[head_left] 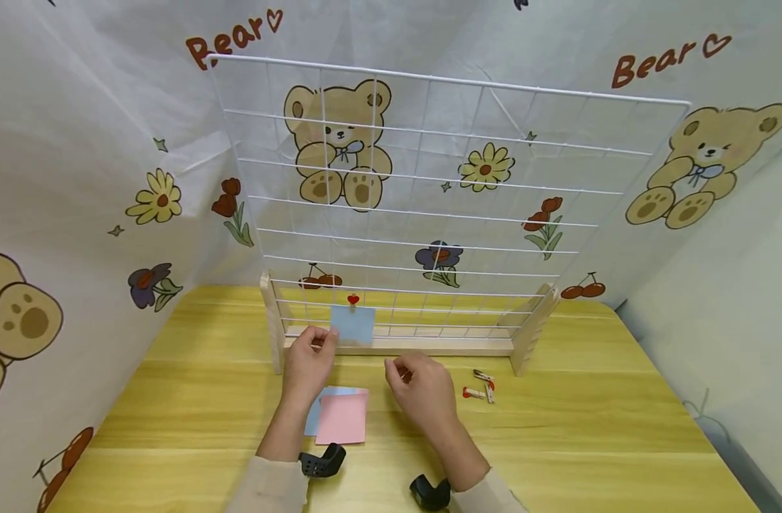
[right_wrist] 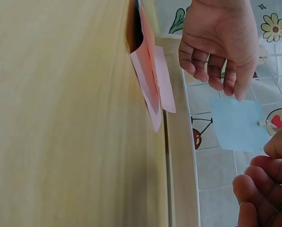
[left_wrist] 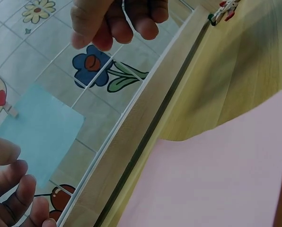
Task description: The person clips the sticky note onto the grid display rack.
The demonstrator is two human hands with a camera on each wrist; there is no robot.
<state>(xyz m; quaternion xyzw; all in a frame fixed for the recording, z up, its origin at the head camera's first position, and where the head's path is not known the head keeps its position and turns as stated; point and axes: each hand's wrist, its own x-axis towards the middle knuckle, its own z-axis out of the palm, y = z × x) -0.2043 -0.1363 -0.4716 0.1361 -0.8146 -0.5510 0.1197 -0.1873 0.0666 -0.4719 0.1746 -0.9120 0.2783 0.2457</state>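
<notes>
A light blue paper note (head_left: 354, 325) hangs on the lower part of a white wire grid (head_left: 423, 211). A small wooden clothespin with a red heart (head_left: 353, 301) clips its top edge. My left hand (head_left: 310, 363) is at the note's left edge, with loosely bent fingers and the thumb tip at or very near the paper; contact is hard to tell. To the right of the note, my right hand (head_left: 423, 390) hovers in front of the grid, fingers loosely curled and holding nothing. In the right wrist view the note (right_wrist: 238, 124) lies between both hands.
A pink note (head_left: 342, 420) overlaps blue paper (head_left: 311, 420) on the table below the left hand. Several heart clothespins (head_left: 481, 390) lie right of the right hand. A wooden base (head_left: 429, 348) with upright side pieces carries the grid. Printed cloth hangs behind.
</notes>
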